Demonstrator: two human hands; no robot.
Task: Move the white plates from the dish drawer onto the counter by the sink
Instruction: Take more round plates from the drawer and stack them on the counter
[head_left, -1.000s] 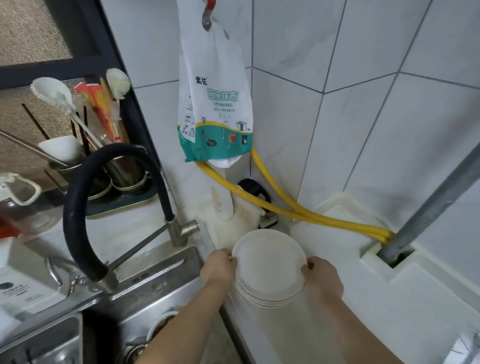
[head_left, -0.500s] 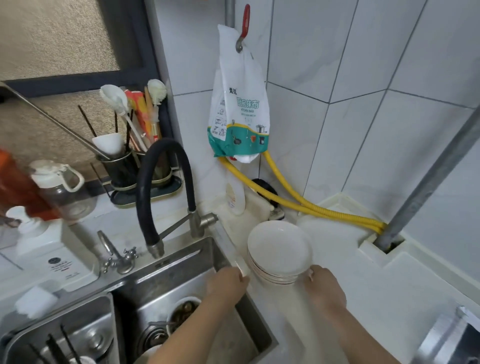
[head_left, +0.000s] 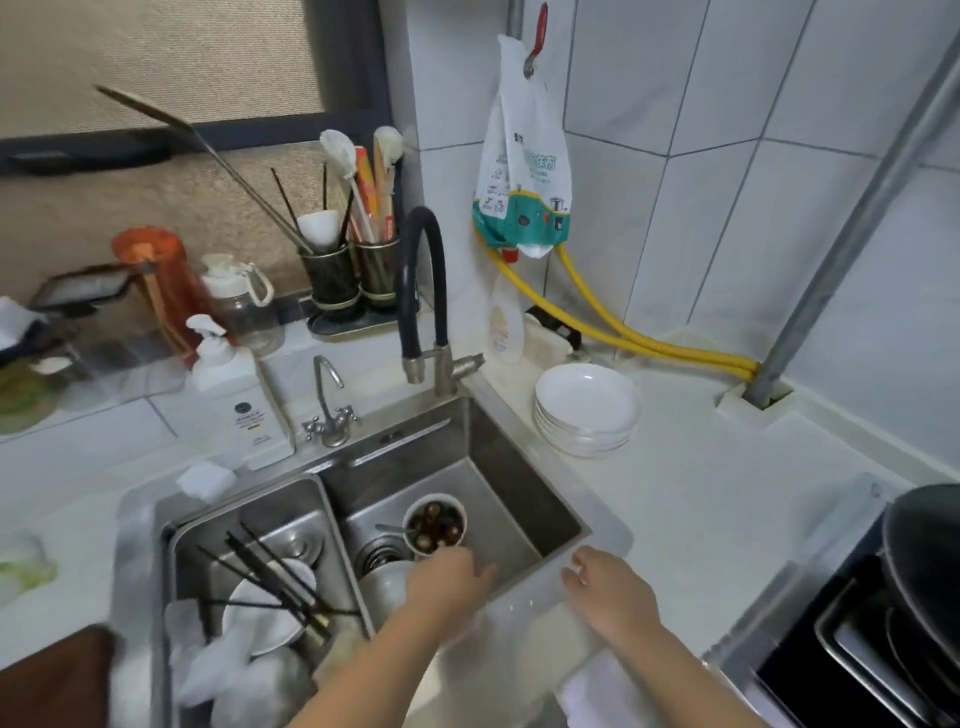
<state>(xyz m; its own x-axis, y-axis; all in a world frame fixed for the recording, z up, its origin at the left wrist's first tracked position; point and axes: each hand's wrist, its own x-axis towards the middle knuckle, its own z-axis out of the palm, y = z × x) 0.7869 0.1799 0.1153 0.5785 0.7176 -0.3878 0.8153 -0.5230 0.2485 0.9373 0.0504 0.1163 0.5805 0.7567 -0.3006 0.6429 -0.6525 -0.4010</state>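
White plates (head_left: 587, 410) sit stacked on the counter (head_left: 701, 499), right of the sink (head_left: 524, 499), far from both hands. Left hand (head_left: 447, 579) and right hand (head_left: 610, 587) are apart, holding nothing. This stack looks done; the drawer is out of view.

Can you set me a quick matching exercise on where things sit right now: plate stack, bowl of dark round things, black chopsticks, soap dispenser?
Things:
1. stack of white plates
2. bowl of dark round things
3. black chopsticks
4. soap dispenser

Places:
A. left sink basin
B. counter right of the sink
C. counter left of the taps
D. right sink basin

Pairs: 1-B, 2-D, 3-A, 4-C
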